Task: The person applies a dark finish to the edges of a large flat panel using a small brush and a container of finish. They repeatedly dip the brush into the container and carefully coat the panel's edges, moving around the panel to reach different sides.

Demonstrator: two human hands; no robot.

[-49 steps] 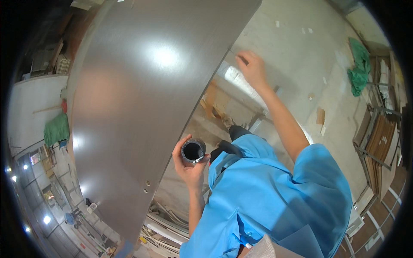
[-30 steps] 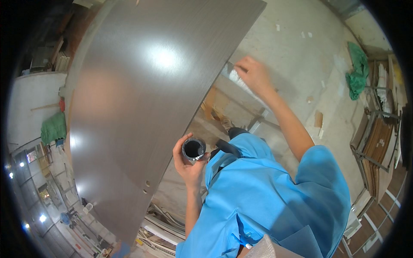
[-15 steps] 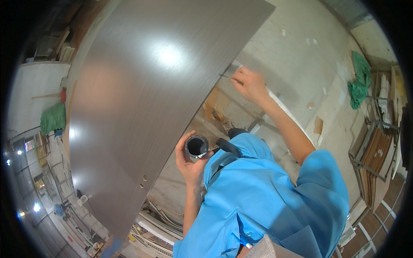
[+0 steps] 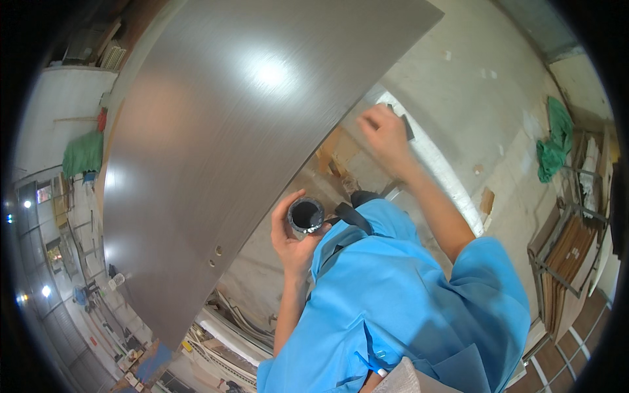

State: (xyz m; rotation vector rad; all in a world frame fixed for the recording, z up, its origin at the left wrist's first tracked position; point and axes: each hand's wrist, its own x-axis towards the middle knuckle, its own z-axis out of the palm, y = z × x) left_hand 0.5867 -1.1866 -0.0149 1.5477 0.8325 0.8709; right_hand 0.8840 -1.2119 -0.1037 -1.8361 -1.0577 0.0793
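In my left hand (image 4: pixel 291 239) is a small round dark container (image 4: pixel 306 215), its open mouth turned up and its rim crusted with pale and dark smears. The fingers wrap round its side, close to the long edge of a grey-brown wood-grain panel (image 4: pixel 209 150). My right hand (image 4: pixel 383 131) hangs just off that same edge, farther up, its fingers curled together and slightly smeared by motion. What it pinches cannot be made out. Two small holes (image 4: pixel 219 251) pierce the panel near its lower end.
Beyond my right hand runs a long white wrapped strip (image 4: pixel 445 173), with a small dark piece (image 4: pixel 409 128) by it. On the right stand a green cloth (image 4: pixel 557 137) and a rack of brown boards (image 4: pixel 570 262). Another green cover (image 4: pixel 83 156) is at the left.
My right hand has drawn back from the panel's edge, to the right; the thin dark tool at its fingertips no longer shows. My left hand still holds the container. The view has shifted slightly.
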